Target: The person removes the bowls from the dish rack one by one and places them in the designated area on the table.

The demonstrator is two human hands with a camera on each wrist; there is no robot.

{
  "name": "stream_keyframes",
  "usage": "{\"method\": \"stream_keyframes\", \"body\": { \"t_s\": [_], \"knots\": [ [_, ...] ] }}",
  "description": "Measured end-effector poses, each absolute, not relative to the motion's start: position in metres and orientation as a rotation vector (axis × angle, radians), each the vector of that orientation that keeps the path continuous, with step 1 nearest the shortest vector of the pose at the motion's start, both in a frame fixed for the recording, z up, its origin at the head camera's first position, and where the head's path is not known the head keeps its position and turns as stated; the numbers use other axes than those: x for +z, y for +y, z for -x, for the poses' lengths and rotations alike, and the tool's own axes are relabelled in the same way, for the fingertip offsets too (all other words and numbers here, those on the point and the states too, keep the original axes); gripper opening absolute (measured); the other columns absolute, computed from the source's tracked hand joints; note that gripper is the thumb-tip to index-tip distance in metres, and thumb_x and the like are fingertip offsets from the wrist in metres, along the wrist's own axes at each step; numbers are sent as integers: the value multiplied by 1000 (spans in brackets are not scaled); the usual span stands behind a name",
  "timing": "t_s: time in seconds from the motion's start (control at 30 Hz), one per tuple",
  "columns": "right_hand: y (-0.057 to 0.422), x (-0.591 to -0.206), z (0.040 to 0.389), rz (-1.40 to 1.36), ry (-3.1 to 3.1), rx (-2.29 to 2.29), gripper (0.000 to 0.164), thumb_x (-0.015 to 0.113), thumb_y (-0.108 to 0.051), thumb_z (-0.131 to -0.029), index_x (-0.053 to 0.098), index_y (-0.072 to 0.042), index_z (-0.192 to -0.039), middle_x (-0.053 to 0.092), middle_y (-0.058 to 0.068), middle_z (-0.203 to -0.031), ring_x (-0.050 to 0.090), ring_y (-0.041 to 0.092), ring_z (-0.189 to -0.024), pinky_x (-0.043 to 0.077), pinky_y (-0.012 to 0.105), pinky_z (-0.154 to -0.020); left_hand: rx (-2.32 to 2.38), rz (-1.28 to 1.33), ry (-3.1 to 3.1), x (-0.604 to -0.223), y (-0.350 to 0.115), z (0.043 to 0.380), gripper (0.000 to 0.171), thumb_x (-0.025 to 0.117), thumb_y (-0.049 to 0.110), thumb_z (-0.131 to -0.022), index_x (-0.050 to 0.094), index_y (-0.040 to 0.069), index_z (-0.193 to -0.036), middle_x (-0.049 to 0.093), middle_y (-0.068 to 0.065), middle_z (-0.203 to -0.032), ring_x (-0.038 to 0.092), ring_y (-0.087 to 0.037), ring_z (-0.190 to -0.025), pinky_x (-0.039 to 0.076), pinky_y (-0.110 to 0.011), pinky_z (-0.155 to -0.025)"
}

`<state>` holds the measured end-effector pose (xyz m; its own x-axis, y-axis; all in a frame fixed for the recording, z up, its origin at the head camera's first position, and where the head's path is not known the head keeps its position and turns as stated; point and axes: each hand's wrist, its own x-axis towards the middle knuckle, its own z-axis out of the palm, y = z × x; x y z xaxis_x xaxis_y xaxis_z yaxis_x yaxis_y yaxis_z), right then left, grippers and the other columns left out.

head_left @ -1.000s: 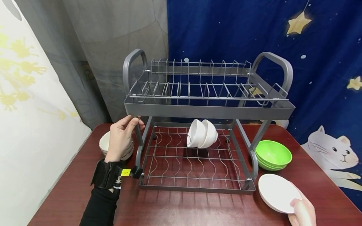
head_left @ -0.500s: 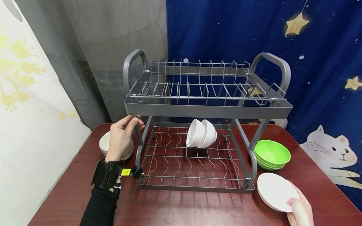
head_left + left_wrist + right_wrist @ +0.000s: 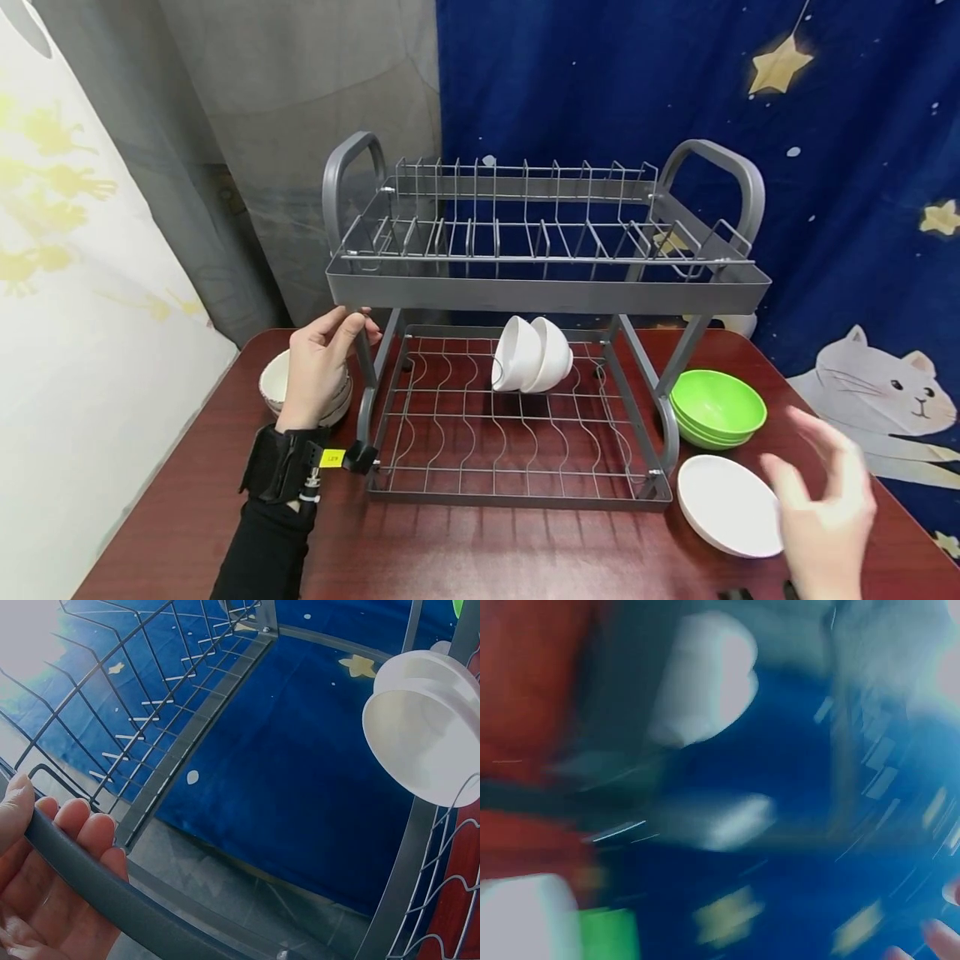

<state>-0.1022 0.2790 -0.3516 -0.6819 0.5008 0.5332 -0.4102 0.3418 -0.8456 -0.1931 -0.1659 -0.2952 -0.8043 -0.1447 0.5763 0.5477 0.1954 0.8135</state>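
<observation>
My left hand (image 3: 318, 358) grips the front left post of a two-tier grey dish rack (image 3: 547, 293), just under the upper tier. In the left wrist view the thumb and curled fingers (image 3: 96, 834) lie round the grey bar. Off the rack's front right corner, my right hand (image 3: 825, 492) hangs with thumb and fingers spread, holding nothing. It overlaps the right edge of a white plate (image 3: 727, 504) lying on the table. Two white bowls (image 3: 528, 354) lean on their sides, nested, at the back of the rack's lower tier. The right wrist view is heavily blurred.
Stacked green bowls (image 3: 717, 408) stand right of the rack, behind the plate. Cream bowls (image 3: 274, 379) sit behind my left wrist, partly hidden. The reddish-brown table (image 3: 480, 554) carries everything, with a blue curtain (image 3: 585, 75) and a grey one behind.
My right hand has let go of the white plate, lifted up and right, and opened its fingers. The plate stays beside the rack. My left hand keeps its hold.
</observation>
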Motion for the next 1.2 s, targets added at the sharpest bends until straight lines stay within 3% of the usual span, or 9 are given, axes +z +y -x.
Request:
{"method": "stream_keyframes", "body": {
  "t_s": [0.13,0.27,0.37,0.5,0.63,0.8,1.2],
  "knots": [
    [214,-296,97,-240,-2125,1034,51,65,11,-73,58,-7,-120,57,-6,-118,47,1,-111,33,9,-91,-1666,374,-1930,-295,-166,192,24,55,13,-92,63,-9,-95,65,6,-75,66,-10,-74,55,-26,-77],
    [174,-280,132,-469,-2333,946,43,60,-7,-86,50,-8,-128,49,11,-127,44,21,-119,36,31,-98,-1676,382,-1923,-294,-166,193,24,56,14,-92,63,-9,-96,65,6,-75,66,-10,-75,55,-27,-77],
    [152,-281,175,-509,-2445,851,45,55,-16,-89,45,-2,-130,46,21,-129,41,35,-121,34,50,-100,-1682,382,-1916,-294,-167,194,24,55,14,-92,62,-9,-97,65,5,-75,66,-10,-75,55,-27,-77],
    [131,-294,229,-435,-2526,728,45,50,-21,-90,47,9,-123,51,29,-120,46,41,-113,36,52,-98,-1689,373,-1911,-296,-168,194,25,56,14,-92,62,-9,-99,65,5,-75,66,-10,-75,55,-26,-76],
    [121,-308,258,-334,-2604,741,47,44,-21,-90,46,13,-122,49,32,-120,43,44,-114,34,51,-99,-1695,372,-1920,-296,-168,194,26,56,16,-92,62,-8,-101,65,5,-75,67,-10,-75,55,-27,-76],
    [121,-325,272,-263,-2629,875,51,41,-19,-91,37,11,-131,42,32,-128,38,47,-119,32,52,-102,-1671,384,-1920,-297,-167,195,25,54,14,-92,63,-8,-100,66,5,-75,67,-9,-75,56,-29,-75],
    [118,-346,282,-143,-2612,1065,42,37,-15,-91,45,2,-128,47,28,-124,47,44,-112,40,56,-91,-1643,398,-1923,-296,-167,195,23,53,12,-93,63,-9,-97,65,8,-74,67,-8,-74,56,-26,-73]
  ]
}}
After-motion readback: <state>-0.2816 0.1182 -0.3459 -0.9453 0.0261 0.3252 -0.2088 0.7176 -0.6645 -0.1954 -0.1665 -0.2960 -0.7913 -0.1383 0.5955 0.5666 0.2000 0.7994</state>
